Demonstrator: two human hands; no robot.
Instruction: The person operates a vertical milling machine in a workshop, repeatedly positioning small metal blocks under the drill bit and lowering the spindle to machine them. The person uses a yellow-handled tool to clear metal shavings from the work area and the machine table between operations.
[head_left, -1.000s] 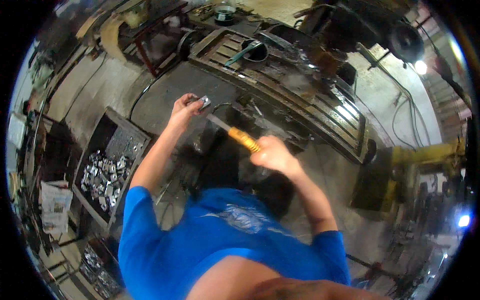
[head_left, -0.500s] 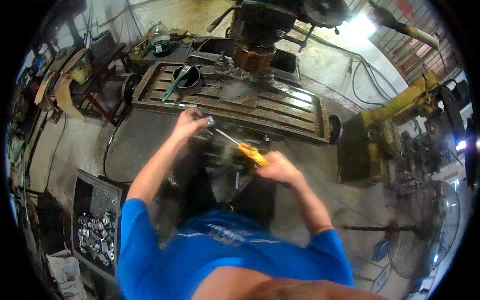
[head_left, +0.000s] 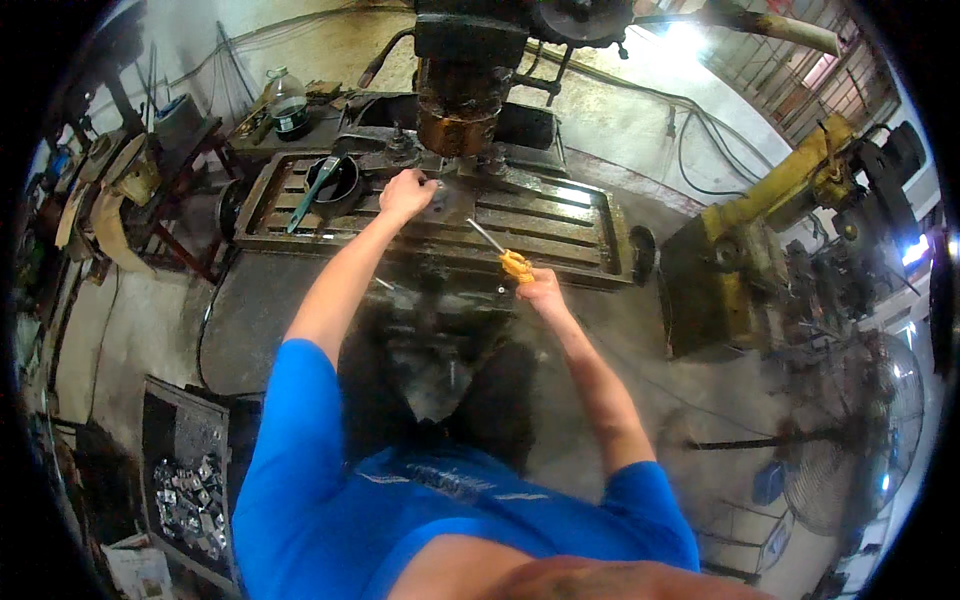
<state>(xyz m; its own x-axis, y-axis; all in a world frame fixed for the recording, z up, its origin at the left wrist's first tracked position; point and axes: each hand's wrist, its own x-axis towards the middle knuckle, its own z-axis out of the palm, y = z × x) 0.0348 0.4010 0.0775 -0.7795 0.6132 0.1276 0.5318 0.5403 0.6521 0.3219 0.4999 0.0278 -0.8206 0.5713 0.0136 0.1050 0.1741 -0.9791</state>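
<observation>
My left hand point(head_left: 407, 195) is over the slotted machine table point(head_left: 540, 235), under the drill head point(head_left: 458, 112). Its fingers are pinched on a small grey metal part point(head_left: 438, 194), partly hidden and blurred. In my right hand point(head_left: 541, 288), held in front of the table's edge, is a yellow air blow gun point(head_left: 515, 266). Its slim metal nozzle point(head_left: 486, 236) points up and left toward the table, apart from the metal part.
A dark round pot point(head_left: 340, 190) with a green-handled brush point(head_left: 312, 198) stands on the table's left. A bin of small metal parts point(head_left: 190, 505) lies at lower left. Yellow machinery point(head_left: 720, 250) and a fan point(head_left: 850, 440) stand to the right; a bottle point(head_left: 288, 105) is behind.
My left hand has moved forward with the small metal part, from before the table's edge to above it. My right hand has shifted slightly forward and right with the blow gun, its nozzle now steeper.
</observation>
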